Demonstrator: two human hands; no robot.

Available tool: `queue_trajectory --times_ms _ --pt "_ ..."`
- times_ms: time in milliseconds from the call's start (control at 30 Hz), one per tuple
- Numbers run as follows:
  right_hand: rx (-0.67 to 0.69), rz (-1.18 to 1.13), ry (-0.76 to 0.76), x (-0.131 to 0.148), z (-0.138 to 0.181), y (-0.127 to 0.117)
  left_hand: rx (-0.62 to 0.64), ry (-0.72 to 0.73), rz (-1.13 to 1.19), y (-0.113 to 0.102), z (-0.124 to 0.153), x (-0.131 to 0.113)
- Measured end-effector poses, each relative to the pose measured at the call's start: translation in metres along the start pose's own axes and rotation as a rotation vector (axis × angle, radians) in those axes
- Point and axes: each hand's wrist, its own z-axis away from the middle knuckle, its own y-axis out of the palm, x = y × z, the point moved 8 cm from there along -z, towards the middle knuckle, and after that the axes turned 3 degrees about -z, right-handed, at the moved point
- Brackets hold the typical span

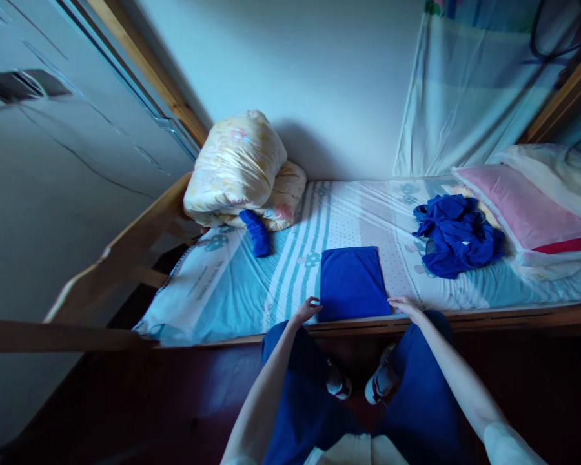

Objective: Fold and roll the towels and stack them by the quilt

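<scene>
A folded blue cloth (352,281) lies flat as a near square at the front edge of the bed, smooth on top. At its near left corner my left hand (308,309) pinches the edge between thumb and fingers. My right hand (404,305) grips the near right corner in the same way. To the right, a crumpled heap of blue clothing (458,236) rests on the sheet. A rolled blue cloth (255,234) lies to the left, its far end against a bundled quilt.
The bed (295,258) has a patterned sheet and a wooden front rail (518,318). A cream floral quilt (239,165) is piled at the left end. A pink pillow (523,203) lies at the right, beside a hanging pale curtain (450,110). My knees are close to the rail.
</scene>
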Motion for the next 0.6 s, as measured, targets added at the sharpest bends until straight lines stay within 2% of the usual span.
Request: queue_trajectory --times_ms 267,433,600 --pt "-0.096 0.098 0.028 0.035 -0.072 0.01 0.071 0.012 0.236 -0.013 -0.054 -0.03" --pt "-0.128 0.136 0.016 0.043 -0.126 0.015 -0.019 0.03 0.346 -0.024 -0.091 -0.048" --pt "-0.169 0.171 -0.014 0.058 -0.17 0.015 -0.086 0.071 0.421 -0.036 -0.126 -0.056"
